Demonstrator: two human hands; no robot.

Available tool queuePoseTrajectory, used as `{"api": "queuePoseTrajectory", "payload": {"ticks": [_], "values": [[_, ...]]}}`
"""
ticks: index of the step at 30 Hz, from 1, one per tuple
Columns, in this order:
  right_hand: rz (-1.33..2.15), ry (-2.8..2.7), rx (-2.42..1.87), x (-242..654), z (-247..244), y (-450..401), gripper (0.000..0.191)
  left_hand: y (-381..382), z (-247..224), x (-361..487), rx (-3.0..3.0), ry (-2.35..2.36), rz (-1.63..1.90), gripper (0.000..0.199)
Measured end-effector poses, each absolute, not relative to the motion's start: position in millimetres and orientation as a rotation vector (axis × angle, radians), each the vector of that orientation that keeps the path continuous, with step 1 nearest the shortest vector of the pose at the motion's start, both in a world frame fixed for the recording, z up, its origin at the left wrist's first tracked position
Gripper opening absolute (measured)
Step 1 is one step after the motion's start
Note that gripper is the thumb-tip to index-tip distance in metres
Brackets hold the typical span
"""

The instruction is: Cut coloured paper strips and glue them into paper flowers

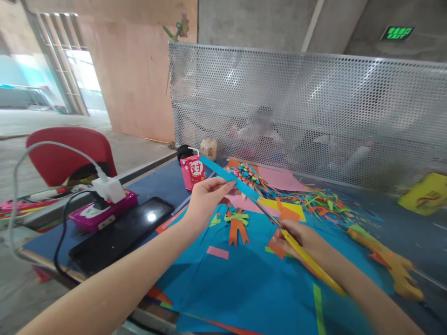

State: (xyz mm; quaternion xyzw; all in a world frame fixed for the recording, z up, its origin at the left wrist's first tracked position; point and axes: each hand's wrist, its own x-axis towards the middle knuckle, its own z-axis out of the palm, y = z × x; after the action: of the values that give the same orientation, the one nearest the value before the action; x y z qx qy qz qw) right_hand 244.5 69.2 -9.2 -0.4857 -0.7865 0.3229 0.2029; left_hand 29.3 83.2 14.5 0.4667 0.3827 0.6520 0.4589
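My left hand (206, 200) pinches a narrow blue paper strip (216, 168) between thumb and fingers, holding it above the table. In my right hand (296, 237) is a pair of scissors (312, 264) with a long yellow handle. Their metal blades point up and left and meet the strip's lower right end; whether they are cutting into it I cannot tell. Below the hands lies a large blue paper sheet (223, 284). An orange and green paper bow (238, 227) rests on it, with a small pink paper piece (218, 252) nearby.
Paper shreds (324, 202) and a bundle of colourful sticks (247, 174) lie toward the perforated metal screen (296, 107). A yellow glue gun (387, 260) lies at right. At left are a black phone (122, 235), a purple power strip (104, 214) with cables and a pink drink carton (193, 172).
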Motion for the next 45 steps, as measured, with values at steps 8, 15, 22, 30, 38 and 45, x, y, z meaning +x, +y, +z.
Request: {"api": "queuePoseTrajectory", "payload": {"ticks": [8,15,22,30,38,45], "values": [[0.914,-2.193,-1.366,245,-11,70,0.027,85,12,29,1.148,0.963,1.595,0.019],[0.908,-2.2,-1.366,246,-12,70,0.027,83,15,30,1.173,1.012,1.571,0.019],[0.868,-2.227,-1.4,244,-12,70,0.027,86,13,28,1.202,1.006,1.57,0.017],[0.836,-2.193,-1.417,241,-6,66,0.028,86,14,27,1.209,1.029,1.564,0.018],[0.89,-2.058,-1.443,238,-7,61,0.025,90,9,26,1.274,1.051,1.557,0.016],[1.026,-2.071,-1.554,236,-2,60,0.024,91,8,25,1.297,1.068,1.562,0.016]]}}
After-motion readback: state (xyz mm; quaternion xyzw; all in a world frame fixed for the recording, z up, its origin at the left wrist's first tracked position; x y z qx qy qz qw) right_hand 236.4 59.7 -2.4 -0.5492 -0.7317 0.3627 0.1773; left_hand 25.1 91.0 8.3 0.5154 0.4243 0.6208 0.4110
